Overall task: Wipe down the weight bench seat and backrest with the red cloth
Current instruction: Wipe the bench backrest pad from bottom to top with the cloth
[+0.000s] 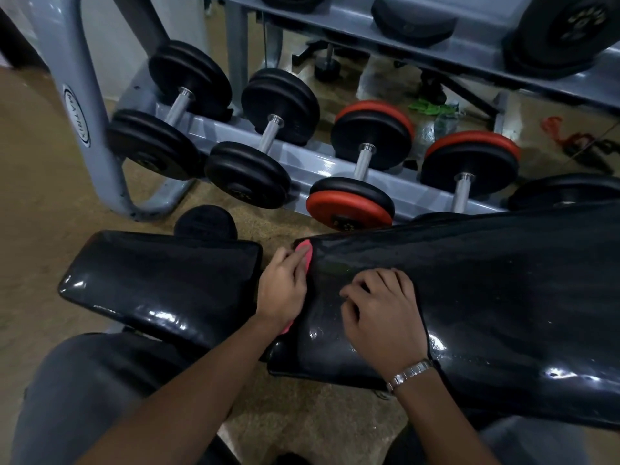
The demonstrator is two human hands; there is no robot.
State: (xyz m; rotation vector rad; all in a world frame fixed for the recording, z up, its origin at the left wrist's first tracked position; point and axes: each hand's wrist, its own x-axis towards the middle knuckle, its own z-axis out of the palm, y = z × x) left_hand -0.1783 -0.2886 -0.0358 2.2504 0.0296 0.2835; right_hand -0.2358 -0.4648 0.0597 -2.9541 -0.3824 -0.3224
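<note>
The black padded seat (157, 283) lies at the left and the long glossy black backrest (486, 290) stretches to the right, with a narrow gap between them. My left hand (281, 290) presses the red cloth (306, 252) against the backrest's left end, at that gap; most of the cloth is hidden under the hand. My right hand (382, 317), with a metal watch on the wrist, rests with curled fingers on top of the backrest and holds nothing.
A grey dumbbell rack (312, 162) stands just beyond the bench, holding black dumbbells (248, 174) and red-and-black ones (350, 203). A round black pad (204, 223) sits behind the seat. My knees are at the bottom, over the brown floor (40, 213).
</note>
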